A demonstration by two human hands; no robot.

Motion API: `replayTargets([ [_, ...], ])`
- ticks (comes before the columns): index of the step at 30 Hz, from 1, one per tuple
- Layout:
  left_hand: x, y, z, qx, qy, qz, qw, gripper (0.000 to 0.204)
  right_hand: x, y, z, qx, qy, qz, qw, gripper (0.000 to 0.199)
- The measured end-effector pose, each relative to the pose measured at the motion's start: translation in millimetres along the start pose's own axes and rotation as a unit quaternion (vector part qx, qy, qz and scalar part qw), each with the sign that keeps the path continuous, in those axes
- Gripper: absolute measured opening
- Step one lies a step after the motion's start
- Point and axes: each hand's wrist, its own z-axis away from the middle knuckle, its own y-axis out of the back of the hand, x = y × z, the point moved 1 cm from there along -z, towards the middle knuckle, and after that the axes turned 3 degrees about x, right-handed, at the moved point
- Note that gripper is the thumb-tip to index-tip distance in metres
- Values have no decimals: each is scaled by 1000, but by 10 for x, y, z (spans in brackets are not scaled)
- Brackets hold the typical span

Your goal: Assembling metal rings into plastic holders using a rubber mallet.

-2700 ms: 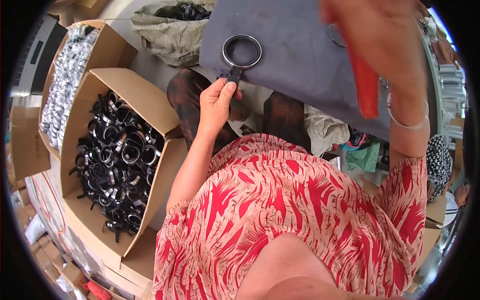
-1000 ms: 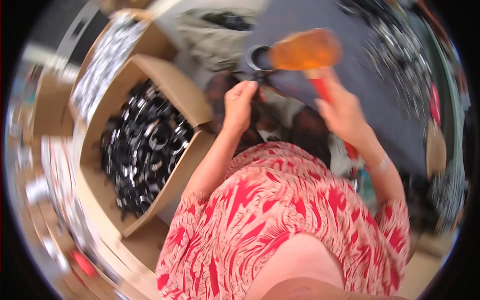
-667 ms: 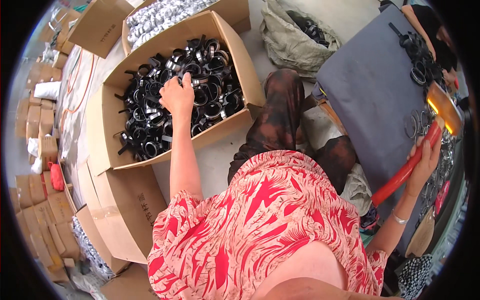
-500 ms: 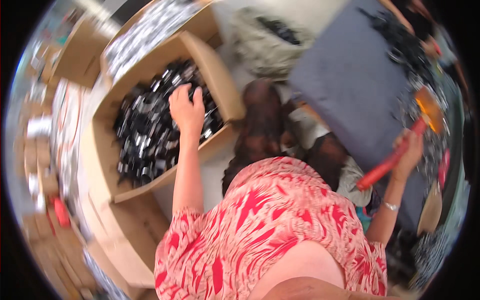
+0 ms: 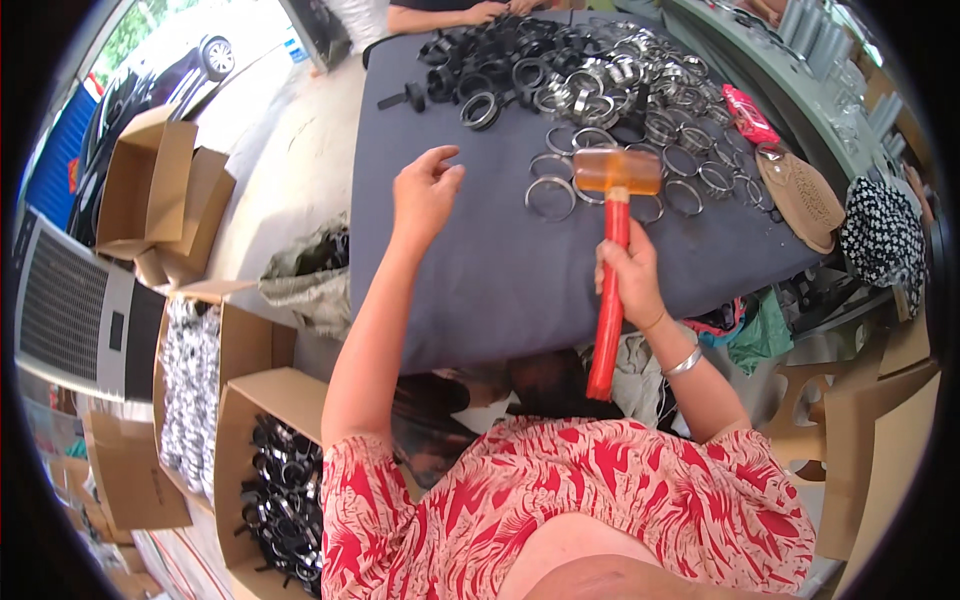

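Observation:
My right hand [image 5: 636,275] is closed round the red handle of a mallet [image 5: 610,330], whose amber, see-through head is raised over the near edge of the metal rings. With nothing visible in it, my left hand [image 5: 425,195] hovers over the grey table cover [image 5: 470,290], fingers partly bent and apart. Silvery metal rings [image 5: 550,197] lie in front of the mallet and pile up farther back. Beside them at the far side is a heap of black ring-shaped parts [image 5: 480,65]. One black part with a stem [image 5: 404,97] lies apart at the far left.
An open carton [image 5: 270,385] of black and shiny parts stands at lower left, next to a carton of silvery pieces [image 5: 190,390]. A pink packet [image 5: 750,115] and a tan insole-shaped pad [image 5: 802,198] lie at the table's right. Another person's hands [image 5: 490,12] are at the far edge.
My view has turned from the carton to the table. My left hand has left the carton of black parts and come over the table; my right hand still grips the mallet, now upright.

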Motion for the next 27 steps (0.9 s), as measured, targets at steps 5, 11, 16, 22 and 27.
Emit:
replayTargets([
  [5, -249, -877, -692, -110, 113, 100, 982, 56, 71, -98, 24, -6, -32, -1, 999, 53],
  [11, -348, -1409, -1209, -27, 192, 2, 981, 66, 69, -58, 101, -9, -14, 18, 1000, 56],
  [16, -501, -1339, -1408, -48, 208, -72, 974, 55, 17, -95, 87, -20, -2, 25, 999, 56],
  [22, -438, -1203, -1177, 40, 216, -40, 975, 27, 67, -65, 34, -13, 14, 25, 1000, 55],
  [27, -450, -887, -868, 74, 246, 88, 962, 15, 69, -59, 41, -18, 31, 26, 999, 52],
])
